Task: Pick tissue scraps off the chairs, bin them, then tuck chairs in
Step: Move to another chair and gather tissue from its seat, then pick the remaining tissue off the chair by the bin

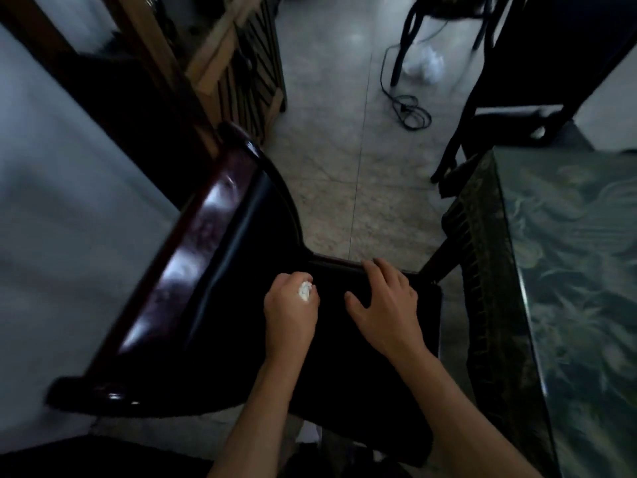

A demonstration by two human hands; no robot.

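Note:
A dark wooden chair [213, 270] with a black seat stands below me, its glossy backrest to the left. My left hand [289, 312] is over the seat, fingers closed around a small white tissue scrap [305, 290]. My right hand [386, 301] lies with spread fingers on the far edge of the seat, curled over its rim. A white bag-like bin [425, 62] sits on the floor far ahead, blurred.
A table with a green patterned cloth [579, 270] runs along the right. A second dark chair [510, 125] stands beyond it. A black cable [412, 113] coils on the tiled floor ahead. Wooden furniture [241, 70] stands at upper left.

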